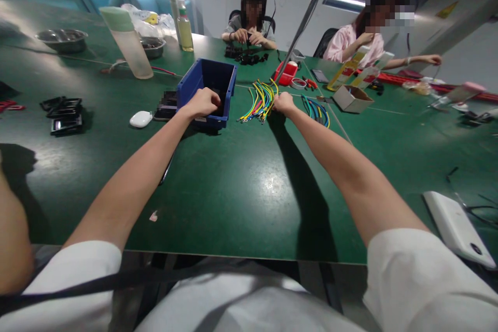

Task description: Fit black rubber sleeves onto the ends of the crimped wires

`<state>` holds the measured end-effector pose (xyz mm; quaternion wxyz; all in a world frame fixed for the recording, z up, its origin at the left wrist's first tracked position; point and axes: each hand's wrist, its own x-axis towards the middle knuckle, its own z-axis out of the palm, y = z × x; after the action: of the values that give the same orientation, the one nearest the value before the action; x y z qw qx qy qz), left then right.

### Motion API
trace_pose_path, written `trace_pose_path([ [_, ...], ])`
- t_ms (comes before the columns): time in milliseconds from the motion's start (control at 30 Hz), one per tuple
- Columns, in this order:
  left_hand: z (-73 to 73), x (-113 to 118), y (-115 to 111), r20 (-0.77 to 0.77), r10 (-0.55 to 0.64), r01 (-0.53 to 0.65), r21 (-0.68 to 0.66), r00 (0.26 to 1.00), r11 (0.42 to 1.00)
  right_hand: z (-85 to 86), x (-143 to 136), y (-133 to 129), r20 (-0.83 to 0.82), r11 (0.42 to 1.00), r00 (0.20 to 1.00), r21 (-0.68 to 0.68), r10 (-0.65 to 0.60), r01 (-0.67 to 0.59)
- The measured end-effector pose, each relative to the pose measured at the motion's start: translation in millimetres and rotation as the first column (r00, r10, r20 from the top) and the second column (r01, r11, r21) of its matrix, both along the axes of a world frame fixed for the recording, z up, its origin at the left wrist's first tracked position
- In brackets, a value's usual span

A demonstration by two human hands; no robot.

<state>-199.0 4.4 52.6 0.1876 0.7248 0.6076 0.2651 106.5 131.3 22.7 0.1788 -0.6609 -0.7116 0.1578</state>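
My left hand point(205, 102) reaches over the near left side of a blue plastic bin point(189, 88), its fingers curled down inside. Whatever those fingers hold, if anything, is hidden, and the dark contents of the bin are hard to make out. On the table beside the bin lies a loose bundle of yellow, green, blue and red wires point(260, 99) with small metal ends. At this bundle's right edge my right hand point(285, 102) is closed on wires, its fingertips partly hidden. A second bunch of blue and yellow wires point(316, 111) lies to its right.
A white earbud-like case point(140, 119) and black parts point(67, 114) lie left. Beyond stand a frosted bottle point(130, 46) and metal bowls point(62, 40). A small cardboard box point(353, 98) and white power bank point(459, 228) are right. Two people sit across the green table point(233, 192).
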Motion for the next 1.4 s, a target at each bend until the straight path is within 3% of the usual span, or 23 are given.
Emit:
trace_pose_path([
  [200,-0.8,-1,1,-0.003,0.004,-0.004,-0.003,1.000,1.000,1.8,-8,-8,-0.280,0.998,0.959,-0.027,-0.054,0.048],
  [367,-3.4,-2,2,0.025,-0.010,0.010,0.006,1.000,1.000,6.3,-10,-20,-0.561,0.998,0.828,-0.053,-0.012,-0.022],
  [767,-3.6,-2,3,0.002,-0.008,0.008,0.010,1.000,1.000,3.2,-11,-43,-0.633,0.998,0.772,-0.063,-0.063,0.030],
  [967,-2.5,0,0,0.024,0.003,-0.002,-0.008,1.000,1.000,7.3,-17,-54,-0.799,0.980,0.570,-0.191,-0.191,0.059],
  [1167,-3.1,0,1,0.016,0.001,-0.002,0.019,1.000,1.000,11.6,-13,-62,-0.838,0.955,0.489,-0.294,-0.244,-0.026],
  [1400,-2.5,0,1,-0.003,0.003,-0.003,0.013,1.000,1.000,12.7,1,-79,-0.843,0.939,0.495,-0.315,-0.210,-0.138],
])
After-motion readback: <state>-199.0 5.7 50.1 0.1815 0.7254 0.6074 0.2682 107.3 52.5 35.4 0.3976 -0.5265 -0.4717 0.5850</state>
